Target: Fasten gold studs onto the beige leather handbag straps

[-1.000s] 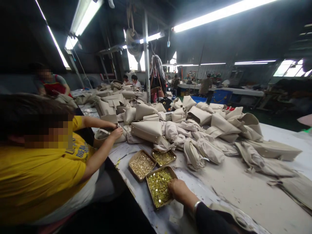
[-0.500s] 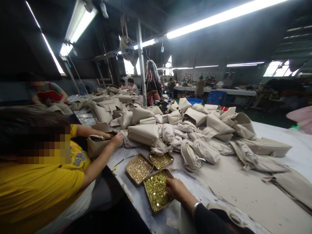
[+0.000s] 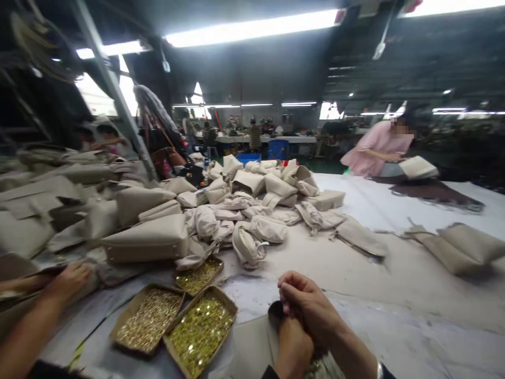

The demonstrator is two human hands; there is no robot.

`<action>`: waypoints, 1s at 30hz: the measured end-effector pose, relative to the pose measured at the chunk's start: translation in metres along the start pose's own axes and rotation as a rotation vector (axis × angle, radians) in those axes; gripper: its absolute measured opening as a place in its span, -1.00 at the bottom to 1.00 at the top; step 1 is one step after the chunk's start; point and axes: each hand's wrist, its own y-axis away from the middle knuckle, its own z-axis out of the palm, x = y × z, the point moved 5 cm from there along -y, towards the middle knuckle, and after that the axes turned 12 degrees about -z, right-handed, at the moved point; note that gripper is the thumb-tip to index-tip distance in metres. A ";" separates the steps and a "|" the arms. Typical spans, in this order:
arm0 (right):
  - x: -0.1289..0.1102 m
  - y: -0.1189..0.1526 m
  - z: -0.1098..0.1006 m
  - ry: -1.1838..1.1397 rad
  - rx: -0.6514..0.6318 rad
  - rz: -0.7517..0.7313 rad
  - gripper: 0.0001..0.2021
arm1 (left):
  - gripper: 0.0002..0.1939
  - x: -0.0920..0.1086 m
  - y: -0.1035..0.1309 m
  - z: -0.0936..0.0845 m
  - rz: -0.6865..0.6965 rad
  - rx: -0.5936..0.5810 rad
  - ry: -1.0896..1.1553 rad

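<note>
My left hand is closed on the edge of a beige bag piece near the bottom centre; a dark opening in the piece shows beside the fingers. Just above and to the right, my right hand wears a bracelet, its thumb and fingers pinched together over the left hand. Anything between those fingertips is too small to make out. To the left lie a tray of yellow metal pieces, a tray of gold studs and a smaller tray behind them.
Beige bags and pouches are heaped across the table. A co-worker's hand holds a bag at the left edge. Farther right, a person in pink handles a light piece beside dark material.
The view has swung to the right. My right hand has left the yellow-piece tray and come to my left hand, which now shows on the beige piece.
</note>
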 end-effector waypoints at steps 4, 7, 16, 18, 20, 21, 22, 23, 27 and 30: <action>0.010 0.039 -0.050 -0.148 0.207 0.011 -0.52 | -0.88 -0.009 0.009 0.018 0.053 -0.084 -0.409; 0.018 0.051 -0.068 -0.241 0.292 -0.012 -0.53 | -0.71 -0.004 0.009 0.019 0.069 -0.155 -0.513; 0.012 0.051 -0.077 -0.115 0.308 -0.093 -0.57 | -0.62 0.000 -0.001 0.000 0.163 -0.156 -0.616; 0.013 0.055 -0.080 -0.061 0.310 -0.137 -0.58 | -0.50 0.004 0.001 -0.006 0.146 -0.175 -0.582; 0.015 0.060 -0.083 -0.034 0.323 -0.179 -0.62 | -0.41 0.004 0.003 -0.010 0.094 -0.201 -0.547; 0.017 0.063 -0.085 -0.033 0.326 -0.198 -0.65 | -0.38 0.003 0.004 -0.011 0.076 -0.205 -0.522; 0.018 0.065 -0.086 -0.036 0.325 -0.212 -0.68 | -0.37 0.002 0.006 -0.011 0.075 -0.202 -0.494; 0.020 0.067 -0.087 -0.037 0.323 -0.223 -0.70 | -0.36 0.001 0.007 -0.011 0.086 -0.196 -0.469; 0.020 0.072 -0.090 0.019 0.315 -0.258 -0.79 | -0.42 -0.001 0.012 -0.006 0.135 -0.186 -0.410; 0.012 0.075 -0.090 0.146 0.330 -0.346 -0.89 | -0.45 0.000 0.015 -0.003 0.140 -0.192 -0.403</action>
